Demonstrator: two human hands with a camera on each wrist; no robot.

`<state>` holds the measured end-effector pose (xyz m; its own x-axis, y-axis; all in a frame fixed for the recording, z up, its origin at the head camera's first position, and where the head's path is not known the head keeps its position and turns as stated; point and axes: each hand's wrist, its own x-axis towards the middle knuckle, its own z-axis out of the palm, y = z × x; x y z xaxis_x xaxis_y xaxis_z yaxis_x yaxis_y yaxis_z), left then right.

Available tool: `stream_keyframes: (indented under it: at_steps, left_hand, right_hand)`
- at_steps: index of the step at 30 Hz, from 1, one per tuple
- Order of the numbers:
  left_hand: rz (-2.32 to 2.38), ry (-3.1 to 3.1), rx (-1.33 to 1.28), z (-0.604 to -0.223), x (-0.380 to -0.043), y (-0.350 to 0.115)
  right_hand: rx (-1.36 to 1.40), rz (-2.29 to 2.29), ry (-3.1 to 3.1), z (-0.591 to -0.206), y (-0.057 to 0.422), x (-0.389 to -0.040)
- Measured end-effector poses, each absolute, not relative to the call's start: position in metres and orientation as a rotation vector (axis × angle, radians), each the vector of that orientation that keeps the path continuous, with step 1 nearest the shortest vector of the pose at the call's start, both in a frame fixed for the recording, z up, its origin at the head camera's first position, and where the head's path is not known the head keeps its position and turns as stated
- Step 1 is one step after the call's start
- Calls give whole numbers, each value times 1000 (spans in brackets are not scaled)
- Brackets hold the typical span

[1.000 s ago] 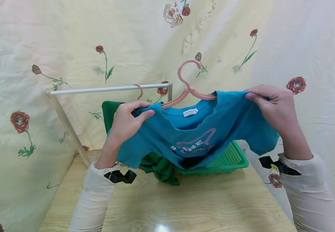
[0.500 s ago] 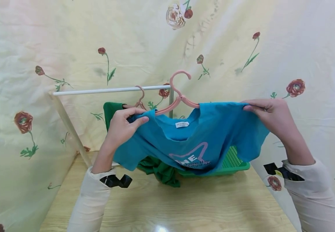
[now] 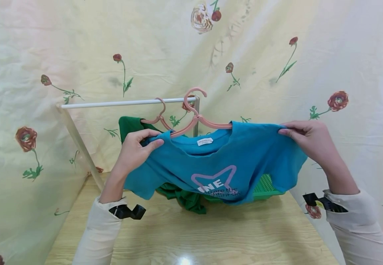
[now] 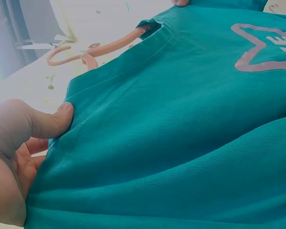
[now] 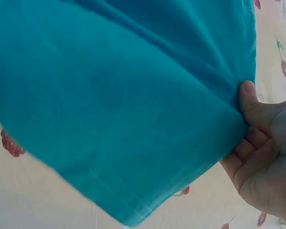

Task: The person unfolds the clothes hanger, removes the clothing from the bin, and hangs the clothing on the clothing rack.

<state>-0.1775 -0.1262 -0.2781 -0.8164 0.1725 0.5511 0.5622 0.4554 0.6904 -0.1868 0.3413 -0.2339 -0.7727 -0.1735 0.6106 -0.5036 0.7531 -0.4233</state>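
A blue T-shirt (image 3: 211,162) with a star print is stretched between both hands above the table. Inside its neck sits a pink hanger (image 3: 196,117), whose hook rises out of the collar near the right end of the rack's bar. My left hand (image 3: 135,150) pinches one shoulder between thumb and fingers; the left wrist view shows that thumb (image 4: 57,121) on the front of the cloth. My right hand (image 3: 314,145) pinches the other shoulder near the sleeve, its thumb (image 5: 250,98) pressed on the fabric in the right wrist view. The hanger's arm ends are hidden in the shirt.
Behind the shirt stands a white rack (image 3: 112,105), where a green garment (image 3: 128,125) hangs on another pink hanger (image 3: 160,117). A green basket (image 3: 265,187) and crumpled green cloth (image 3: 191,200) lie on the wooden table (image 3: 184,235). A flowered curtain surrounds the table.
Both hands have lowered with the shirt, and the left hand has shifted a little left. The pink hanger's hook has come down and left, toward the rack's bar.
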Motion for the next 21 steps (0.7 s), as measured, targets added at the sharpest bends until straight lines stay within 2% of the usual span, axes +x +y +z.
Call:
stream_keyframes:
  at_steps: [21]
  left_hand:
    - [-1359,-2261,-627,-282,-168,-140]
  right_hand:
    - [540,879,-2426,-239,330,-185]
